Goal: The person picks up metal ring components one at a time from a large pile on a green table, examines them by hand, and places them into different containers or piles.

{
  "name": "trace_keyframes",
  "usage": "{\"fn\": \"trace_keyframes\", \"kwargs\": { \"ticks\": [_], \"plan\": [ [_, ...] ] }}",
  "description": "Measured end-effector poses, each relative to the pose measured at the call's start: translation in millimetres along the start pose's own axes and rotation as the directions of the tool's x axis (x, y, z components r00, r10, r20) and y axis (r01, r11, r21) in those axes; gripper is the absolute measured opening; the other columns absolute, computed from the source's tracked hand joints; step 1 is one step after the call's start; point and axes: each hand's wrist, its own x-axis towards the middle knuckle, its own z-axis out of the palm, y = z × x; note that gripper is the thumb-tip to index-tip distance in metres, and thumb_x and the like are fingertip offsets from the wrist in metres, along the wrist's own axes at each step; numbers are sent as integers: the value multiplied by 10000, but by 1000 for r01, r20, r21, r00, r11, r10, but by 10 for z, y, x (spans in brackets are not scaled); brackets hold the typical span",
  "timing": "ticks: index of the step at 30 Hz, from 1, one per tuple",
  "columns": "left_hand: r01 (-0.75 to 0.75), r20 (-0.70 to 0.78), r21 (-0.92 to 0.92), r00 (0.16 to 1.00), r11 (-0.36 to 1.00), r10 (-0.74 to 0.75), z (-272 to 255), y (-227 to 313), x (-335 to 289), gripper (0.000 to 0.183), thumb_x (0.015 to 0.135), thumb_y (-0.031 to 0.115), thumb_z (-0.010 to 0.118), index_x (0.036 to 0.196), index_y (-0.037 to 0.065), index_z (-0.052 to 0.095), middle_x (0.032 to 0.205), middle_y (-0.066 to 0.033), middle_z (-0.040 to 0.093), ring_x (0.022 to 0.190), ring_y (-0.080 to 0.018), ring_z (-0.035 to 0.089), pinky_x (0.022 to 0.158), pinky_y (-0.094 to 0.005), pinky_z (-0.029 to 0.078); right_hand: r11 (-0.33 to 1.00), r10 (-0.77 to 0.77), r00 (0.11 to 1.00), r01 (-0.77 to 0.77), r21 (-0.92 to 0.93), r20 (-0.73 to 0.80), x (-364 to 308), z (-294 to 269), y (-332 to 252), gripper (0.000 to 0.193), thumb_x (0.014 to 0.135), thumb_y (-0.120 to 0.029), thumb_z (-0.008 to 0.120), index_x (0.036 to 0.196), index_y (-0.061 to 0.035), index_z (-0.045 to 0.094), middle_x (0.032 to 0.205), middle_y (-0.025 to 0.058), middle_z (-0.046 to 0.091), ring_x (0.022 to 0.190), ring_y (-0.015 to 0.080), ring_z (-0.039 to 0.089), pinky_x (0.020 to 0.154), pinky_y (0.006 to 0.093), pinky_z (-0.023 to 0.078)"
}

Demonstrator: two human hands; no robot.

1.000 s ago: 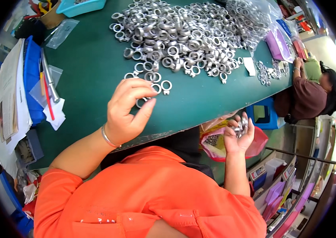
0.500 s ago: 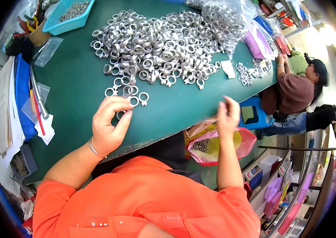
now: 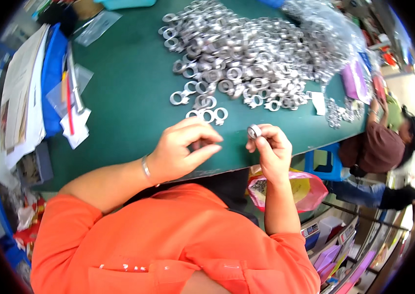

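A large heap of grey metal rings (image 3: 246, 59), many with a small lug on the rim, covers the far part of the green table. Pinched between thumb and fingers of my right hand (image 3: 273, 152) is one metal ring (image 3: 254, 131), raised above the table near its front edge. My left hand (image 3: 183, 147) hovers to its left with thumb and fingers apart and nothing visible between them. Just beyond the left fingertips lie a few loose rings (image 3: 220, 115) at the near side of the heap.
Below the table edge on the right hangs a pink-rimmed bag (image 3: 310, 193) with small parts inside. A blue stool (image 3: 327, 164) and a co-worker in a brown top (image 3: 381, 147) are farther right. Papers (image 3: 24, 93), a blue tray (image 3: 55, 73) and pens (image 3: 70, 103) occupy the left.
The ring that was in my left hand is now in my right hand. Both hands have come closer together, and the whole view has shifted.
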Motion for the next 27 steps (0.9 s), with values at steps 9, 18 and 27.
{"fn": "trace_keyframes", "kwargs": {
  "ticks": [9, 18, 27],
  "plan": [
    [52, 89, -101, 995, 994, -43, -36, -46, -18, 132, 712, 13, 693, 826, 11, 627, 774, -50, 576, 698, -133, 537, 602, -232, 435, 806, -418, 900, 431, -405, 125, 26, 450, 26, 202, 778, 97, 552, 963, 16, 546, 969, 149, 557, 812, 193, 585, 706, 273, 487],
    [174, 87, -246, 984, 954, -157, 40, -41, -54, 130, 800, -8, 596, 929, -11, 584, 817, -68, 587, 720, -159, 581, 627, -244, 482, 945, -268, 953, 288, -157, 139, -18, 494, -31, 393, 722, 52, 668, 1085, 20, 520, 937, 115, 566, 806, 165, 581, 694, 267, 487],
    [757, 526, -591, 624, 279, -578, -18, -83, -17, 213, 924, 229, 443, 889, 28, 504, 763, -81, 556, 594, -114, 542, 394, -190, 400, 484, -421, 864, 472, -737, 277, 256, 395, 43, 269, 674, 78, 610, 920, -31, 615, 771, 97, 525, 681, 250, 512, 600, 315, 429]
  ]
}}
